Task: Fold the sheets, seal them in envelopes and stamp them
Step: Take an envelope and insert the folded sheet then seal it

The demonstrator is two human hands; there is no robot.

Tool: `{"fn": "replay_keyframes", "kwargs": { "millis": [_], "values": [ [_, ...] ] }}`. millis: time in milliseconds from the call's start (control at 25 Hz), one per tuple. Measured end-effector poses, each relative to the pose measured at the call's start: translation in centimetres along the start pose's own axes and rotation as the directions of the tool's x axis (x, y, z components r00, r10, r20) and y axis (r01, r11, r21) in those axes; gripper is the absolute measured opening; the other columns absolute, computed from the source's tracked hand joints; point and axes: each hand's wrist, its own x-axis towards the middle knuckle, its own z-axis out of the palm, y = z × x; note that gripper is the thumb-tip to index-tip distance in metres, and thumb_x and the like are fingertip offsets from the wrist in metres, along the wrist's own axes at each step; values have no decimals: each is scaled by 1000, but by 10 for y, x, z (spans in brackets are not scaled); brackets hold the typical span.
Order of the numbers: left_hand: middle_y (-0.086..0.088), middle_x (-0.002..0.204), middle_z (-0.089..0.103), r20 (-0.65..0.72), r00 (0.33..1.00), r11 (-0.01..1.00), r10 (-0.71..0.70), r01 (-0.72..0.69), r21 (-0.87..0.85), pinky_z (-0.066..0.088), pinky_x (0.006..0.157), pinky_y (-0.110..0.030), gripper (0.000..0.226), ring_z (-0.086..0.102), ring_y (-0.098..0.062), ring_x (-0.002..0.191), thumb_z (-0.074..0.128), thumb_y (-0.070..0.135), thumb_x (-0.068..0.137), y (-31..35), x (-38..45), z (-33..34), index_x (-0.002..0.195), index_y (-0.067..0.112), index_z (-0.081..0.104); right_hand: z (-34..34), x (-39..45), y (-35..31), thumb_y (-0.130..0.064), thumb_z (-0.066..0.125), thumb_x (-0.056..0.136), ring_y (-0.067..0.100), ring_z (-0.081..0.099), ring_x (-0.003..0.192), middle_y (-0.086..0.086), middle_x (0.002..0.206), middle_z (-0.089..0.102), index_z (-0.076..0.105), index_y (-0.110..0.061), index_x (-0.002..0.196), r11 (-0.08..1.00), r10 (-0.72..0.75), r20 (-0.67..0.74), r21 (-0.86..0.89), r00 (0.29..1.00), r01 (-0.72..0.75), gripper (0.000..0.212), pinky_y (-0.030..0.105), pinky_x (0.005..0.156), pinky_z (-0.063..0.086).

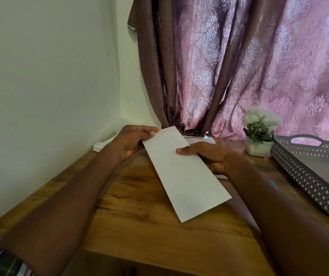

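Note:
A long white envelope (185,176) is held above the wooden table (139,212), slanting from upper left to lower right. My left hand (131,142) pinches its far top corner between thumb and fingers. My right hand (209,156) grips its right edge, thumb lying across the face. Whether a sheet is inside cannot be told. More white paper (199,139) lies on the table behind the envelope, partly hidden. A small stack of white papers (99,146) sits at the far left by the wall.
A grey perforated tray (307,166) stands at the right. A white pot of white flowers (259,132) sits behind it. A purple patterned curtain (239,66) hangs at the back, and a white wall borders the left. Something blue (275,186) peeks past my right forearm.

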Motion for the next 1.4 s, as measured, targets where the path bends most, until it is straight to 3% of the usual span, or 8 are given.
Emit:
{"fn": "replay_keyframes", "kwargs": {
  "millis": [120,240,400,640,920,1040,1200,1400],
  "values": [
    [-21,117,77,-18,999,997,34,-35,-75,63,91,-38,22,72,-33,111,74,-3,90,6,1,-6,108,8,81,2,-18,-3,-14,72,93,38,69,117,22,132,69,62,-5,137,995,-4,56,-97,998,9,46,51,99,57],
    [-16,116,78,5,998,994,58,-57,-98,59,99,-46,26,71,-35,115,77,4,90,17,-7,-1,113,15,81,1,-46,-20,-11,72,93,34,75,98,21,116,75,72,-5,120,939,-150,-42,-320,988,129,27,46,85,63],
    [-6,111,80,70,959,959,276,-279,52,61,93,-39,21,75,-25,107,77,6,91,42,-31,8,109,16,80,13,-99,-57,-10,75,92,16,76,75,4,92,81,80,-25,90,611,-510,-172,-763,843,213,15,28,67,63],
    [-6,98,77,205,905,753,372,-424,503,58,88,-27,7,71,-13,91,79,9,90,40,-93,-16,96,10,75,44,-135,-18,-17,62,89,1,68,92,-22,100,73,70,-50,123,139,-671,2,-982,742,128,48,32,89,53],
    [17,103,71,280,950,461,137,-311,831,49,68,-8,26,63,11,90,68,9,97,8,-164,-36,92,31,81,55,-141,55,-33,72,93,4,49,129,-18,144,54,62,-45,131,144,-412,109,-972,905,183,41,33,110,41],
    [18,113,70,260,955,362,142,-295,884,48,83,-15,30,63,-3,104,60,15,103,0,-174,-38,96,38,77,60,-144,64,-52,65,96,0,48,128,-22,144,53,60,-44,134,183,-336,106,-967,936,176,39,28,106,41],
    [5,149,57,163,939,322,302,-261,910,37,110,-29,32,53,-18,135,50,33,109,-2,-186,1,139,28,61,76,-130,66,-50,49,105,8,48,136,-14,151,52,53,-33,147,271,-584,4,-942,811,200,45,31,109,42],
    [-3,177,4,199,978,29,-68,-198,980,6,131,-43,66,5,-20,162,20,51,111,-34,-193,40,168,20,7,98,-95,85,-54,27,109,16,15,159,-5,173,17,17,-27,165,161,-431,-59,-987,901,12,63,52,128,15]
  ]
}}
